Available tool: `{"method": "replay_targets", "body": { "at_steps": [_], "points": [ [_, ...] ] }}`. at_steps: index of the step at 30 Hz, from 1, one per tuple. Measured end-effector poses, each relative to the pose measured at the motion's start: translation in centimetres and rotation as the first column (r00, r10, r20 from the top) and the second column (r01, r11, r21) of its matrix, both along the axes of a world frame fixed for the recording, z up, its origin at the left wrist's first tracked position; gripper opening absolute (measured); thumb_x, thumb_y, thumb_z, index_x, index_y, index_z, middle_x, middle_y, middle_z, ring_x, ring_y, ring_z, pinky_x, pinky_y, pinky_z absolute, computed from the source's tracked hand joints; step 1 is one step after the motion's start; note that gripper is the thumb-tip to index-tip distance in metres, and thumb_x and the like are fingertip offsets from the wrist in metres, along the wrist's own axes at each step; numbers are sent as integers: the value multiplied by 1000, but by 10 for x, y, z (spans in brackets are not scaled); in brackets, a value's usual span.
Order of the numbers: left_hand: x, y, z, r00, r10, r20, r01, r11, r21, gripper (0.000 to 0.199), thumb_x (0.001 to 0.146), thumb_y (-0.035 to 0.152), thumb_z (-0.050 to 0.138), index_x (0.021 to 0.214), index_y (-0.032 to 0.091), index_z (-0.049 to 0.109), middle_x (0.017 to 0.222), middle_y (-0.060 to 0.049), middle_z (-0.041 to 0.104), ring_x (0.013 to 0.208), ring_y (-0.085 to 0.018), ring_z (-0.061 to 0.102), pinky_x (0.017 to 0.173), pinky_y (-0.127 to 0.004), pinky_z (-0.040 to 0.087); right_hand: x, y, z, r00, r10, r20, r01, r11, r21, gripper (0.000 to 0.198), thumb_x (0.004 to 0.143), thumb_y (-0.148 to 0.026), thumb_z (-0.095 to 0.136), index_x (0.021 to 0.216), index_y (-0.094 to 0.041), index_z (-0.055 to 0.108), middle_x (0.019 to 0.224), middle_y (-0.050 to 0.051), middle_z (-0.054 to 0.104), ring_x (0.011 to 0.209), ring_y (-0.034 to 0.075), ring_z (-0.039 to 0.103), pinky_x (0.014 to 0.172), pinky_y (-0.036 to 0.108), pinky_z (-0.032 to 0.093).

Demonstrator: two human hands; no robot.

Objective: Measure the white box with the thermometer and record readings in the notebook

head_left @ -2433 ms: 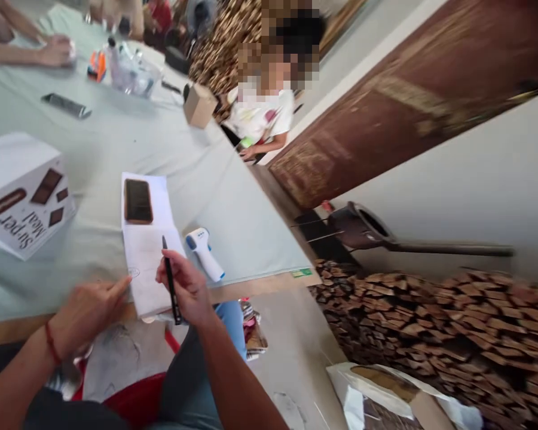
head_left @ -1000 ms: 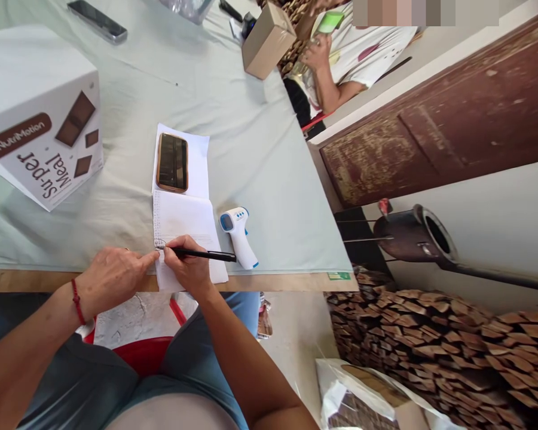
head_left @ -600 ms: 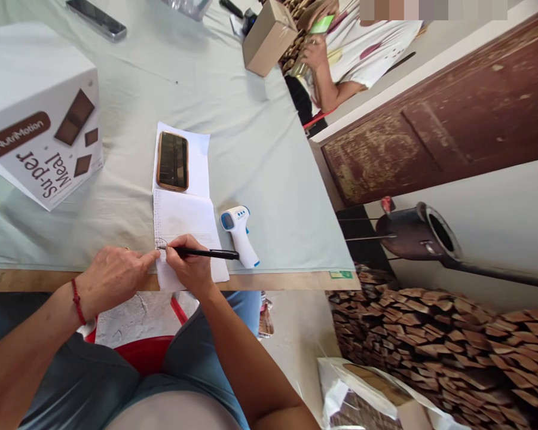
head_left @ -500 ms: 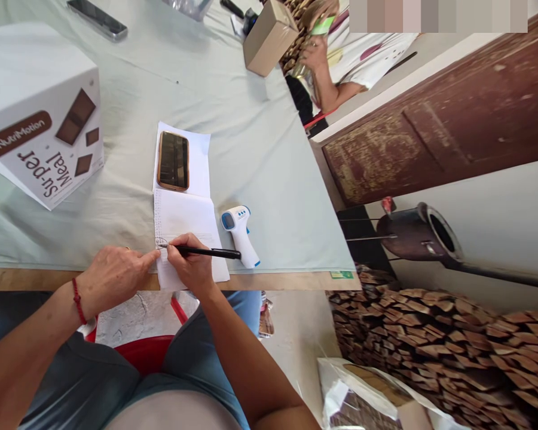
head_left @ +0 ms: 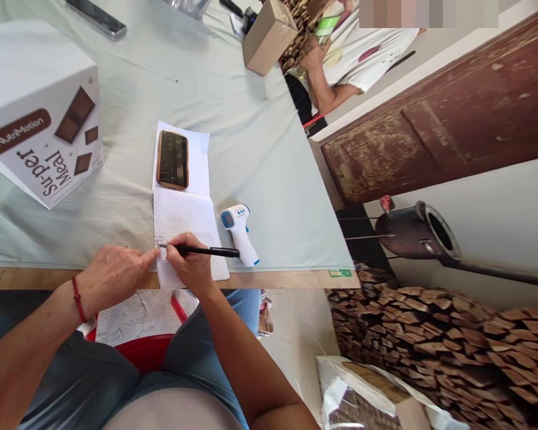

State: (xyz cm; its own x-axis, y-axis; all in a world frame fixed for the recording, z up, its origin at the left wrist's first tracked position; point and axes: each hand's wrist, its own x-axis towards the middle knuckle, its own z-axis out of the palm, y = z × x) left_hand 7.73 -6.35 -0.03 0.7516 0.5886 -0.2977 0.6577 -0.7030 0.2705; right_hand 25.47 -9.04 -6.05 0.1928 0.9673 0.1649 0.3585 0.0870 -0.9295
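An open notebook lies at the table's near edge, with rows of small handwriting along the left side of its lower page. My right hand is closed around a black pen, whose tip touches the page near the left margin. My left hand rests on the table edge, its index finger stretched out to the page's left edge beside the pen tip; the other fingers are partly hidden. A phone in a brown case lies on the upper page. Right of the notebook is a white-and-blue infrared thermometer.
A large white carton stands at left on the table cloth. Farther back are another phone and a small cardboard box. A person's hand holds a green-and-clear object. Stacked firewood lies at right.
Both hands keep nearly the same place, the pen tip still on the page. The other person's hands and the green object have shifted slightly.
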Motion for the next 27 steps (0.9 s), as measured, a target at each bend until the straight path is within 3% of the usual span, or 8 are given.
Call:
{"method": "replay_targets", "body": {
  "at_steps": [16,22,27],
  "points": [
    [0,0,0,997,46,60,-44,999,-28,42,88,3,42,123,20,58,83,-6,71,69,-21,66,59,-28,44,-1,1,0,998,-56,6,56,998,-8,6,72,-27,55,67,-24,53,58,-5,54,55,13,49,55,27,43],
    [1,0,3,1000,20,0,-20,1000,-3,37,91,7,44,123,19,59,81,-6,71,71,-22,67,57,-27,43,1,0,1,999,-51,13,51,999,-11,6,71,-27,55,66,-24,53,58,-5,53,55,13,48,56,27,43],
    [2,1,5,998,-2,-55,3,1000,17,37,93,9,44,127,20,57,78,-6,70,74,-24,68,56,-27,42,1,-1,2,992,-124,-25,124,992,-3,7,71,-28,55,65,-24,54,59,-4,54,58,14,50,58,28,46]
  ]
}}
